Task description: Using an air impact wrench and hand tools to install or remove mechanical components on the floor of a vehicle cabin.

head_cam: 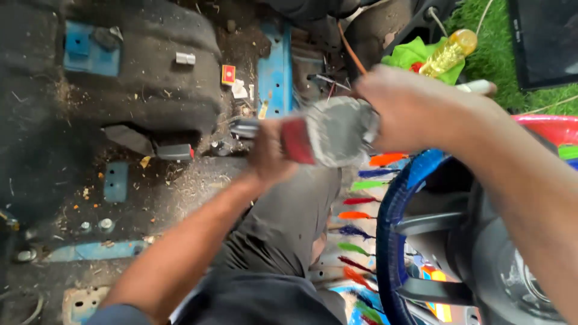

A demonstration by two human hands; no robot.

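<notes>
Setting: a stripped vehicle cabin. The floor (pixel 180 198) is bare, dark and littered with sawdust-like debris, with blue-painted brackets (pixel 275 72) and exposed bolts (pixel 106 224). A steering wheel (pixel 421 241) with a blue cover and coloured tassels fills the lower right. Green artificial grass (pixel 500 54) shows at upper right, near a green cloth (pixel 415 54) and a yellow bottle (pixel 448 53).

Work in hand: both hands meet over the floor, at frame centre, on a blurred grey, roughly round part (pixel 340 129) with a red section on its left. The left hand (pixel 268 153) grips the red end with fingers wrapped around it. The right hand (pixel 415 108) closes over the grey body from the right; I cannot tell how its fingers sit.

Judgement: motion blur suggests brisk handling. Done well, this calls for a firm two-handed hold, keeping the part clear of the wheel rim and above the debris.
</notes>
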